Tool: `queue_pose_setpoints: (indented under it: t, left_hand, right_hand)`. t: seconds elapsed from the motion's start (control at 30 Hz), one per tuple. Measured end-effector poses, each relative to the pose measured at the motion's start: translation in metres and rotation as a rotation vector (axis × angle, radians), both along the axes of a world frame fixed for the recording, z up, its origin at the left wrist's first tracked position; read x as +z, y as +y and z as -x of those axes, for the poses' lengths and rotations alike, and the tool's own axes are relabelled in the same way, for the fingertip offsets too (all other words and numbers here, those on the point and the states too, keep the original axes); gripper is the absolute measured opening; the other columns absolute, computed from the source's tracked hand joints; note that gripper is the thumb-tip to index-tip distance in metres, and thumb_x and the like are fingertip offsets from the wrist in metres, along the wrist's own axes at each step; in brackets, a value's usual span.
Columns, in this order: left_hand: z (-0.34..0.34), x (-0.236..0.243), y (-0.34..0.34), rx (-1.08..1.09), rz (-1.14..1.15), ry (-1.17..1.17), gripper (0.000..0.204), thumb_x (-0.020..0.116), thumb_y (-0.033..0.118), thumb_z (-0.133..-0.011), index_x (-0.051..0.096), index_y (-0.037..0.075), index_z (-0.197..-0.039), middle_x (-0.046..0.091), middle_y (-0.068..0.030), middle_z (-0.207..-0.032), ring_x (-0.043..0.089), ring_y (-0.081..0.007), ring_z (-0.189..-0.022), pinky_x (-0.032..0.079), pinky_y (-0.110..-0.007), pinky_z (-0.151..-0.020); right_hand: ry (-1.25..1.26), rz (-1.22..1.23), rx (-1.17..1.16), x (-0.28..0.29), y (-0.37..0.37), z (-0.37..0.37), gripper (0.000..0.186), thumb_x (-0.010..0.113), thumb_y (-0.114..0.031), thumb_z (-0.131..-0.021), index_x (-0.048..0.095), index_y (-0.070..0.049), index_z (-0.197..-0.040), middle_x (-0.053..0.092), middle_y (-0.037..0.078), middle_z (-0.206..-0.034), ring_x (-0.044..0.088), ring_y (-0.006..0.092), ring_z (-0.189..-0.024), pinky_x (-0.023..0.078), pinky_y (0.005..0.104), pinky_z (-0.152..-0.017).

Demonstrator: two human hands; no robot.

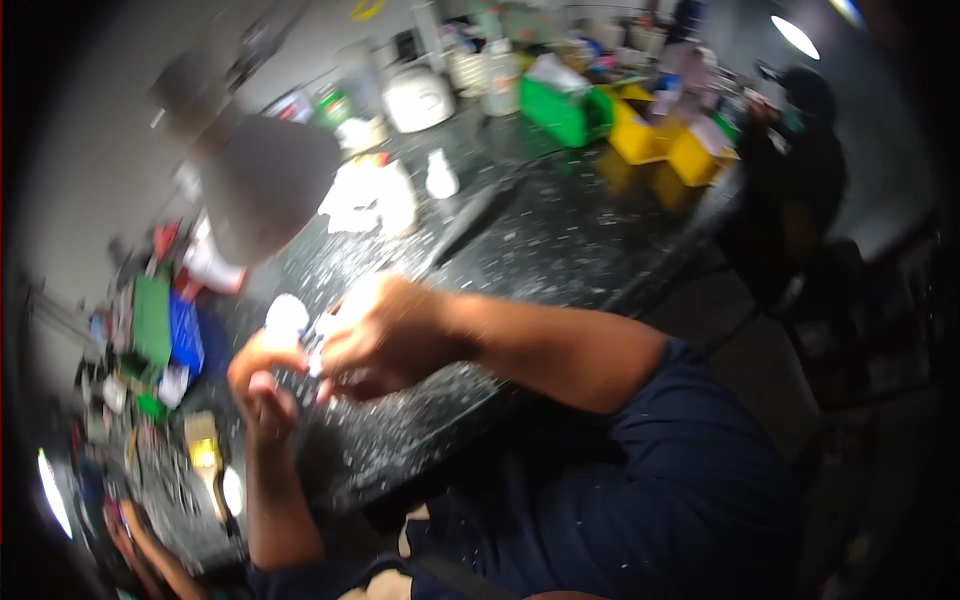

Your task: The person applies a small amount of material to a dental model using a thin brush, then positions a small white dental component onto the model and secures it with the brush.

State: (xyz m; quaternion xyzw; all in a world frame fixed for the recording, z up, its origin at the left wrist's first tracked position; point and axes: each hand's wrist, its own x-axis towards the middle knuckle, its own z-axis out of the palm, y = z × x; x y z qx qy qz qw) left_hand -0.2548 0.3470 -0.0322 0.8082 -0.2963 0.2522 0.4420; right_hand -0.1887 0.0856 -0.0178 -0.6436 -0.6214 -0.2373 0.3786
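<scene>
Over the near part of a black, speckled worktop, my two hands meet under bright light. My left hand is closed around the lower part of a small white rounded piece, which sticks up above the fingers. Close against it, my right hand is closed, back of the hand up, its fingertips bent toward the left hand. Glare and motion blur hide what, if anything, its fingers pinch. White flecks lie scattered over the worktop around both hands.
A grey lamp shade hangs near the hands. A dark elongated tool and a white bulb-shaped object lie beyond. Green and yellow bins stand behind. A brush lies left. Another person is at right; another's arm lower left.
</scene>
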Motion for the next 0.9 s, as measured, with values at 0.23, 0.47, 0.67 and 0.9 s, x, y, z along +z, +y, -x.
queue_pose_setpoints:
  t: [0.23,0.47,0.67,0.9]
  left_hand:
    - [-0.006,0.007,0.012,0.252,0.129,0.09,0.067,0.04,0.051,-0.122,0.068,-0.001,-0.092,0.07,-0.0092,-0.087,0.066,-0.0177,-0.083,0.05,-0.032,-0.08]
    - [-0.005,0.02,0.018,0.293,-0.014,0.134,0.029,0.071,0.027,-0.111,0.074,0.0,-0.102,0.072,-0.0071,-0.091,0.068,-0.018,-0.09,0.053,-0.033,-0.086]
    - [0.001,0.026,0.009,0.092,-0.51,0.171,0.042,0.097,0.036,-0.079,0.076,0.011,-0.106,0.069,-0.0107,-0.106,0.067,-0.0353,-0.108,0.055,-0.045,-0.098]
    - [0.002,0.01,0.004,0.102,-0.591,0.169,0.039,0.094,0.037,-0.082,0.076,0.014,-0.108,0.074,-0.0097,-0.104,0.07,-0.0352,-0.103,0.055,-0.047,-0.095]
  right_hand:
    - [0.126,0.19,-0.442,0.007,-0.01,-0.031,0.024,0.081,-0.029,-0.098,0.079,-0.014,-0.117,0.076,0.007,-0.076,0.077,0.0248,-0.069,0.061,0.0402,-0.067]
    - [0.186,0.096,-0.35,0.001,-0.004,-0.032,0.019,0.082,-0.026,-0.103,0.08,-0.008,-0.101,0.061,0.0,-0.058,0.056,0.0108,-0.049,0.044,0.0316,-0.051]
    - [0.195,0.124,-0.342,-0.003,-0.003,-0.031,0.017,0.084,-0.025,-0.102,0.082,-0.008,-0.105,0.064,0.0,-0.059,0.058,0.0097,-0.051,0.045,0.0301,-0.052]
    - [0.264,0.188,-0.361,0.001,-0.002,-0.026,0.026,0.083,-0.039,-0.1,0.081,-0.013,-0.102,0.072,0.004,-0.067,0.072,0.0217,-0.058,0.056,0.0376,-0.058]
